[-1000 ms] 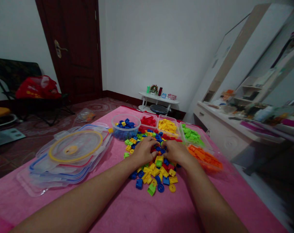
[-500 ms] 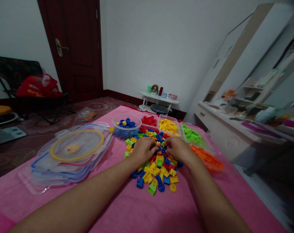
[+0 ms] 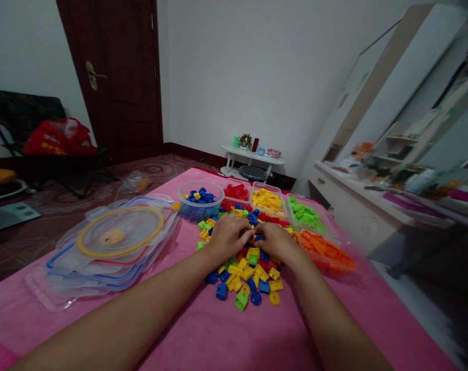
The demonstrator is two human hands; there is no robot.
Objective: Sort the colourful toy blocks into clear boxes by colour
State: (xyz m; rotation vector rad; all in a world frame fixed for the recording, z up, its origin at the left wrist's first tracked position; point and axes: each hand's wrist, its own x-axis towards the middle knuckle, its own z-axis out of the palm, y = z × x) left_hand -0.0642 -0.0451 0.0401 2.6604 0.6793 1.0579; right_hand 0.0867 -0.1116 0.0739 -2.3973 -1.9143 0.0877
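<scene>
A mixed pile of plastic toy bricks (image 3: 239, 273) in yellow, blue, green, red and orange lies spread on a pink cloth (image 3: 203, 330). Over its middle, my left hand (image 3: 229, 236) bends its fingers inward, with the thumb pointing right. Facing it, my right hand (image 3: 276, 241) has curled fingers among the bricks. The two sets of fingertips are close together. Whatever the fingers grip is hidden or too small to name. Small wheel-shaped pieces, including a yellow wheel (image 3: 274, 298), lie at the pile's near edge.
Behind the pile stand a round tub (image 3: 180, 206) of mostly blue bricks and boxes of red bricks (image 3: 236, 191), yellow bricks (image 3: 267, 200) and green bricks (image 3: 305, 214). Orange bricks (image 3: 324, 250) fill a box at right. Stacked clear lids (image 3: 141, 273) lie at left.
My right hand has moved slightly left, closer to my left hand. The left hand stays nearly in place over the pile. The whole view has shifted very slightly.
</scene>
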